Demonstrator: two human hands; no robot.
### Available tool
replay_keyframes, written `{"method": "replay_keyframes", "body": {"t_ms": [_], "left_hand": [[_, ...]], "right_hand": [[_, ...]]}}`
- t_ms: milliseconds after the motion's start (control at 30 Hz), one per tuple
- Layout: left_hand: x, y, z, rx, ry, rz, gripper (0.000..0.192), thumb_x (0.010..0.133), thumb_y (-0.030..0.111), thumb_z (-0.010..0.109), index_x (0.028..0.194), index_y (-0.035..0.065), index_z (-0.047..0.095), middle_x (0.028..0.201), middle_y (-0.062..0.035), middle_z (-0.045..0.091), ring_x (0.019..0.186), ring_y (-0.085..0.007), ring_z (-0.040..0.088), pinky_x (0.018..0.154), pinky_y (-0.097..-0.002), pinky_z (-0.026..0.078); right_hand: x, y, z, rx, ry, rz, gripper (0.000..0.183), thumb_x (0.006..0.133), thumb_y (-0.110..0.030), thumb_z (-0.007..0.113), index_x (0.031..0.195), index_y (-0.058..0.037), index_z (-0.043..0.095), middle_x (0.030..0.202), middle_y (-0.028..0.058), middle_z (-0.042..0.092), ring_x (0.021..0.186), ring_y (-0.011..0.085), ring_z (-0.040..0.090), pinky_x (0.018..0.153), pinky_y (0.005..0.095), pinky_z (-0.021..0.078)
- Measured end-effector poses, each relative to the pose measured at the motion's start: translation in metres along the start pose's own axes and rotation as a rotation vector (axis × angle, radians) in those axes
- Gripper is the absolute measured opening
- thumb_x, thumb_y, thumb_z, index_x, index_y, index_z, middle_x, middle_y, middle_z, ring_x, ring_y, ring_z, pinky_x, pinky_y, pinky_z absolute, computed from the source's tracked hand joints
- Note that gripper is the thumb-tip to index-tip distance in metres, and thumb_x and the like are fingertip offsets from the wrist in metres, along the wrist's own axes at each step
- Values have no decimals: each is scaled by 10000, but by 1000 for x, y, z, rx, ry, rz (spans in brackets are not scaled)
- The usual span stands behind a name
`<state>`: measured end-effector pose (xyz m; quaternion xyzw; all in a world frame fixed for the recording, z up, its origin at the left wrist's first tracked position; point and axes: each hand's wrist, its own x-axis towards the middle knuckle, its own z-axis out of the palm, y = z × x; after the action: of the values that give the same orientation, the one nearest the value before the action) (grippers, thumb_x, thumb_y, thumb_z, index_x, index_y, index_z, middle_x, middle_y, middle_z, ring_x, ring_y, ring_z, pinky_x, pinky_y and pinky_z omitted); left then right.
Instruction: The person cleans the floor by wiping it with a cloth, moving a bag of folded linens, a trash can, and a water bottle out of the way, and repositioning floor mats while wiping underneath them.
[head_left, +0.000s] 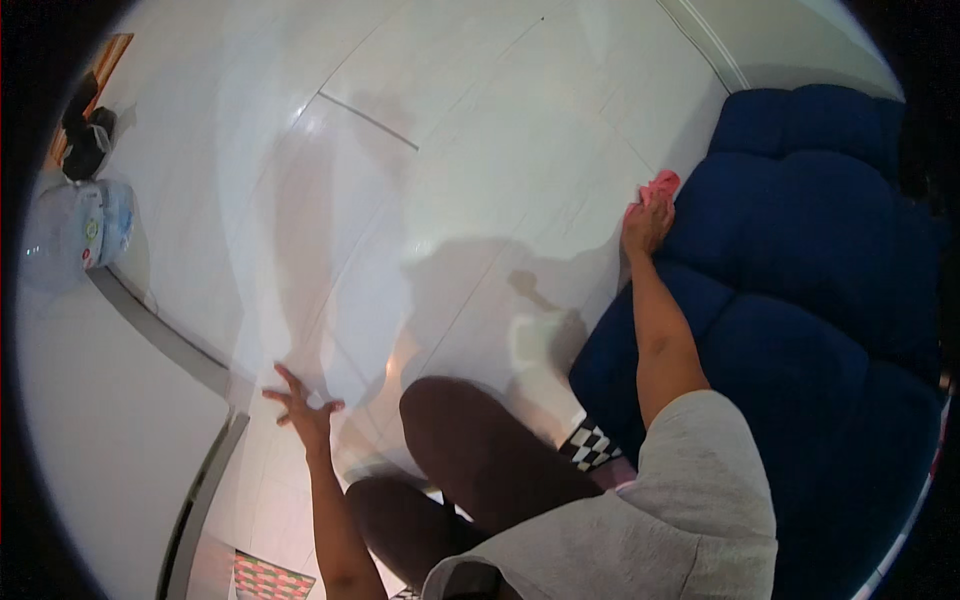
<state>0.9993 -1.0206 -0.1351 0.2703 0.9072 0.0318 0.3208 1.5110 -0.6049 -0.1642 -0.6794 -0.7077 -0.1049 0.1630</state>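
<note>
My right hand (647, 227) presses a crumpled pink cloth (663, 184) against the glossy white tiled floor (480, 195), close beside the edge of a dark blue tufted cushion or sofa seat (802, 225). Some of the cloth sticks out past my fingertips; the rest is hidden under the hand. Over on the left, my left hand (301, 409) has its fingers spread and holds nothing. It is near a white panel's corner; whether it touches the floor, I cannot tell. My knees, in dark brown trousers, are bent between my arms.
A large clear plastic bottle (109, 221) lies at the far left, with a black bag (86, 154) beyond it. A white panel with a grey edge (161, 334) stands at left. Patterned mats, one checkered (591, 445) and one red and green (271, 577), show near me. A wall meets the floor at upper right.
</note>
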Motion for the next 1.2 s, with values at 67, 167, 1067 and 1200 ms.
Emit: {"method": "replay_keyframes", "body": {"t_ms": [67, 167, 1067, 1200], "left_hand": [[-1, -8, 2, 37, 30, -15, 1406, 465, 90, 887, 1508, 250, -41, 1452, -414, -54, 1420, -428, -54, 1002, -737, 133], [0, -20, -12, -17, 7, -75, 1385, 495, 61, 885, 1494, 344, -32, 1476, -362, -127, 1380, -529, -49, 964, -761, 197], [-2, 25, -24, -84, -93, -315, 1392, 495, 46, 898, 1439, 497, -20, 1496, -184, -286, 1264, -689, -23, 825, -796, 356], [-11, -16, -34, -62, -17, -276, 1422, 470, 41, 906, 1445, 479, -31, 1486, -218, -278, 1269, -680, 13, 837, -782, 362]], "right_hand": [[-39, -19, -5, -78, -38, 63, 518, 831, -219, 565, 1335, -140, 474, 1348, 154, 483, 1305, 398, 336, 1102, 484, 231], [-114, -87, -15, -171, -114, 213, 576, 803, -184, 609, 1352, -131, 441, 1333, 166, 479, 1315, 415, 297, 1104, 511, 215], [-130, -187, -56, 180, -345, -365, 576, 889, -391, 536, 1364, -77, 445, 1447, 166, 363, 1271, 404, 385, 1089, 498, 240], [-83, -153, -70, 241, -345, -932, 579, 849, -325, 549, 1375, -110, 438, 1375, 116, 460, 1199, 304, 468, 1079, 456, 279]]}}
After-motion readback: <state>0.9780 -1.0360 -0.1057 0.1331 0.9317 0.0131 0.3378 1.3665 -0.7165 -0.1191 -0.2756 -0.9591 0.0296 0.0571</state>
